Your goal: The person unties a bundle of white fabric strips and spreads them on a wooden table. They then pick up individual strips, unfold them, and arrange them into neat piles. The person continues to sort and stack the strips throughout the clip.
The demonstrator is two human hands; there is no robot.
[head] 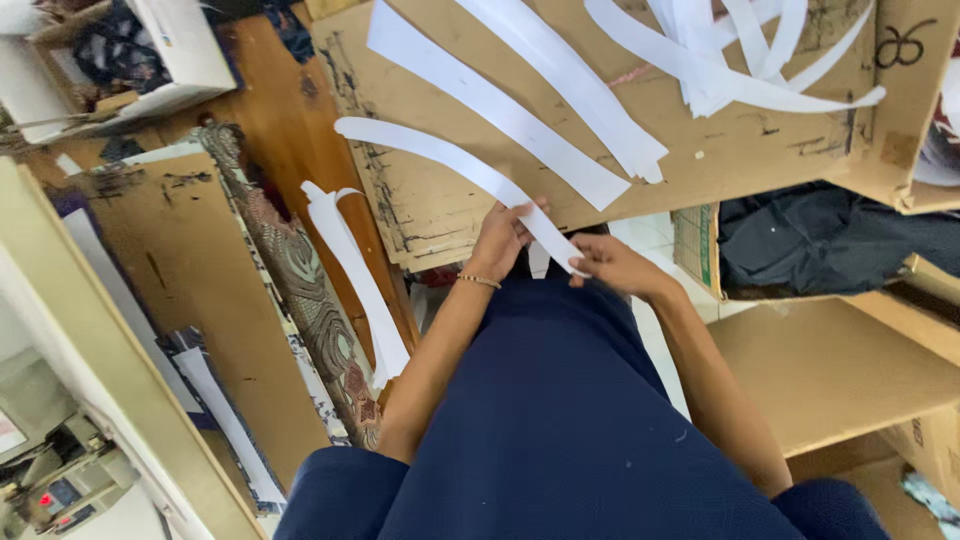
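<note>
My left hand [503, 238] and my right hand [612, 262] both pinch the near end of a long curved white strip [440, 152], which arcs away to the left over a stack of cardboard sheets [420, 205]. A thin bracelet circles my left wrist. Two more long white strips [500, 105] lie flat on the cardboard just beyond the hands. My lap in dark blue cloth fills the lower middle of the view.
A pile of white strips [745, 50] lies at the far right of the cardboard. Further white strips [355, 280] hang over the wooden edge at left beside patterned fabric [300, 280]. A box with dark cloth [830, 240] and flat cardboard [830, 370] are at right.
</note>
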